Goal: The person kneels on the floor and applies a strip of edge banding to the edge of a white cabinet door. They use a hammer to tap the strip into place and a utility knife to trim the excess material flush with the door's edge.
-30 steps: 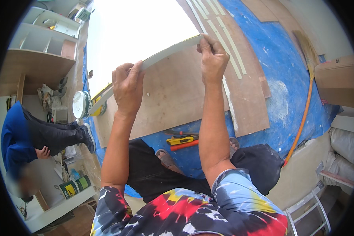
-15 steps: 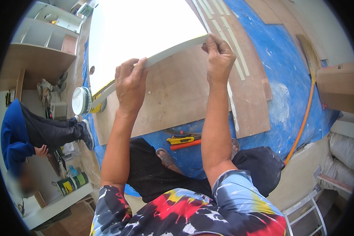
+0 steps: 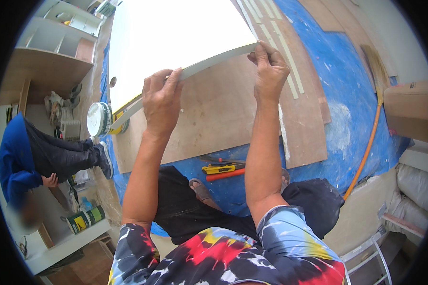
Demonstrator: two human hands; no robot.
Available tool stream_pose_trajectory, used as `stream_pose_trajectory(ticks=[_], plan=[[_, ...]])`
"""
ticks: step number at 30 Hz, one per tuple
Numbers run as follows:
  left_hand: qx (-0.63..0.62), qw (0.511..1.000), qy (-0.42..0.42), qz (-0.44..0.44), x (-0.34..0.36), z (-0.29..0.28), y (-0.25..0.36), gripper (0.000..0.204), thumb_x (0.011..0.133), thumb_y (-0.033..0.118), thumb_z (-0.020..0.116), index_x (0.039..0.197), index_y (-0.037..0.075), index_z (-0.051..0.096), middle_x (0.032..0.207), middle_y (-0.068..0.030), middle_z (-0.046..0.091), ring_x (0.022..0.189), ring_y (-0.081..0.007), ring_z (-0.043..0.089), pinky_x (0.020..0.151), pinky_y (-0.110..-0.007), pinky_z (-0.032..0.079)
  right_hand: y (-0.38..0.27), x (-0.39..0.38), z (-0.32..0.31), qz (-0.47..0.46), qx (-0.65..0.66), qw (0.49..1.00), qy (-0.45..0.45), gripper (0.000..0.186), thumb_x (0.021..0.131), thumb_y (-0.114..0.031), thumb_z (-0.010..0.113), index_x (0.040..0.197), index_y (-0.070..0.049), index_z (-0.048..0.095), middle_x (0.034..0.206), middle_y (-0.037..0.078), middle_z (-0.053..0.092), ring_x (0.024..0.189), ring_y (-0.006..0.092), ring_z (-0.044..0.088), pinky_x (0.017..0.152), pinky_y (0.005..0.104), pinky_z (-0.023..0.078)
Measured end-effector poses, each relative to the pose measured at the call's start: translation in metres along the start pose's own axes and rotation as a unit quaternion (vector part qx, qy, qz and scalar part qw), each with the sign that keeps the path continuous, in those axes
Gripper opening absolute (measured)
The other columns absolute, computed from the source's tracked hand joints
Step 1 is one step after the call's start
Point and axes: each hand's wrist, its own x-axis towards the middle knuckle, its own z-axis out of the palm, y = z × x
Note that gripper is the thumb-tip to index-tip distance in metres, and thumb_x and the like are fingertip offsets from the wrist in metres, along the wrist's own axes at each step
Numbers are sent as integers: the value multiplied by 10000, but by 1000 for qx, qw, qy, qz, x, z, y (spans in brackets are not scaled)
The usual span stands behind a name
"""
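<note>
A thin, pale edging strip (image 3: pixel 218 58) runs along the near edge of a bright white panel (image 3: pixel 180 28). My left hand (image 3: pixel 160 104) is closed on the strip, thumb and fingers pinching it at the panel's edge. Its loose tail hangs past that hand toward a white-lidded bucket (image 3: pixel 99 119). At the panel's near right corner, my right hand (image 3: pixel 272 75) pinches the strip's other end. Below my wrists, a yellow utility knife (image 3: pixel 218 168) and an orange-red bar-like tool (image 3: pixel 226 174) lie on the blue sheeting.
Plywood boards (image 3: pixel 214 114) cover part of the blue floor sheet (image 3: pixel 337 71); several narrow strips (image 3: pixel 290 61) lie on them. To the right are a broom (image 3: pixel 372 128), a cardboard box (image 3: pixel 409 108) and a ladder (image 3: pixel 373 259). Another person (image 3: pixel 21 152) stands at left, near shelves.
Both hands have shifted slightly to the right with the strip, keeping their pinch. The panel's near right corner also appears a little farther right.
</note>
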Motion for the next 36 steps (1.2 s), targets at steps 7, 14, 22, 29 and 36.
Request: stream_pose_trajectory(ticks=[7, 14, 22, 29, 36], plan=[[-12, 1000, 6, 20, 0, 0, -4, 336, 849, 88, 769, 1182, 99, 729, 1090, -65, 653, 989, -264, 591, 838, -389, 526, 1, 2, -2, -5, -7, 1000, -9, 195, 943, -149, 728, 1038, 18, 758, 815, 77, 719, 758, 155, 686, 730, 292, 549], [-44, 998, 22, 33, 0, 0, -12, 339, 835, 75, 777, 1169, 109, 727, 1081, -61, 643, 954, -253, 603, 808, -375, 544, 2, 2, 0, 13, 5, 1000, -1, 183, 938, -124, 719, 1046, 20, 756, 793, 77, 713, 750, 163, 680, 730, 297, 543], [-23, 999, -3, 38, -10, -8, -27, 358, 848, 67, 777, 1199, 118, 727, 1109, -57, 646, 926, -233, 619, 790, -368, 555, 6, 2, 2, 15, 34, 999, 10, 194, 927, -127, 734, 1045, 27, 749, 794, 81, 715, 743, 164, 674, 737, 304, 539], [32, 988, -2, 153, -20, -18, -58, 380, 837, 33, 738, 1213, 66, 694, 1071, -69, 643, 914, -247, 627, 800, -364, 554, 7, 3, 2, 17, 36, 999, 8, 193, 925, -124, 735, 1043, 27, 749, 800, 83, 717, 736, 164, 675, 733, 303, 536], [42, 991, 7, 125, -30, -23, -65, 361, 805, 49, 804, 1157, 57, 724, 1031, -64, 655, 917, -244, 626, 792, -365, 547, 8, 3, 3, 11, 24, 1000, 13, 197, 945, -97, 723, 1059, 64, 716, 924, 115, 723, 765, 163, 677, 753, 340, 604]])
